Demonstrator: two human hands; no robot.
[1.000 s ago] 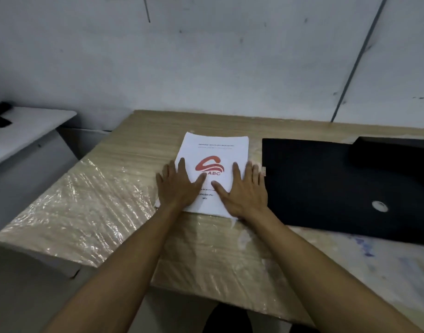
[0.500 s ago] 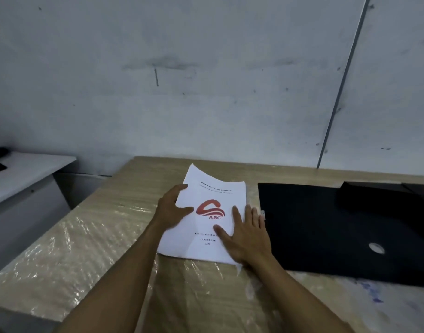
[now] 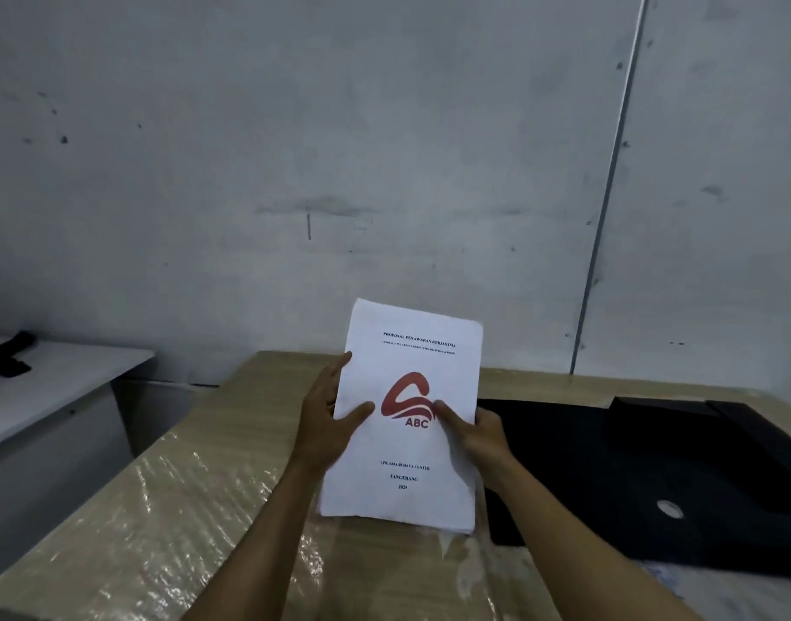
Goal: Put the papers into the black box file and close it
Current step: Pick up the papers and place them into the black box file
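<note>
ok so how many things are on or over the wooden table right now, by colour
white: 1, the stack of white printed papers with a red logo, held up by the left hand and right hand
black: 1, the flat black box file lying on the plastic-wrapped wooden table
total: 2

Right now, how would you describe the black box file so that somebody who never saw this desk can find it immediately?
Start at the wooden table against the grey wall. On its right side, right of the white papers held in both hands, lies the black box file, flat and wide. It is the only black thing on this table, with a small pale round spot near its front.
</note>
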